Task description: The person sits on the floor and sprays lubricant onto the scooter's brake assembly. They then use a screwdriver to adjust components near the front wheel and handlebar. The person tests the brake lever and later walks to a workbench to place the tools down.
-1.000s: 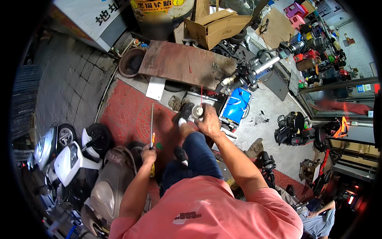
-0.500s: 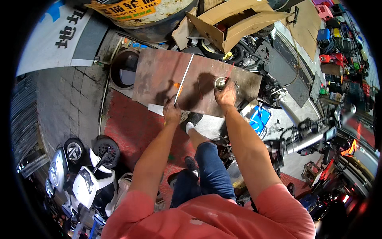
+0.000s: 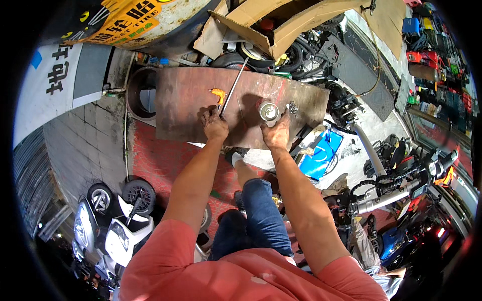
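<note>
My left hand (image 3: 215, 125) is over the near part of a board, its fingers closed at the lower end of a long thin metal rod (image 3: 235, 88). Just beyond those fingers lies an orange-handled tool (image 3: 219, 94); its kind is unclear. A round can (image 3: 269, 111), with its silvery circular end facing up, is in my right hand (image 3: 276, 133), whose fingers wrap its near side. Several small metal parts (image 3: 292, 107) lie on the board right of the can. Both hands look dark with grime.
The worn reddish-brown board (image 3: 183, 110) spans the space before me. Beyond it are an open cardboard box (image 3: 296, 25), tyres and a large yellow drum (image 3: 165, 25). Motorcycle handlebars (image 3: 386, 193) and a blue bag (image 3: 324, 155) stand right; white scooters (image 3: 123, 236) stand left.
My left hand has moved forward over the board with the rod's near end. The can in my right hand has tipped, so its round end faces up. The view has shifted.
</note>
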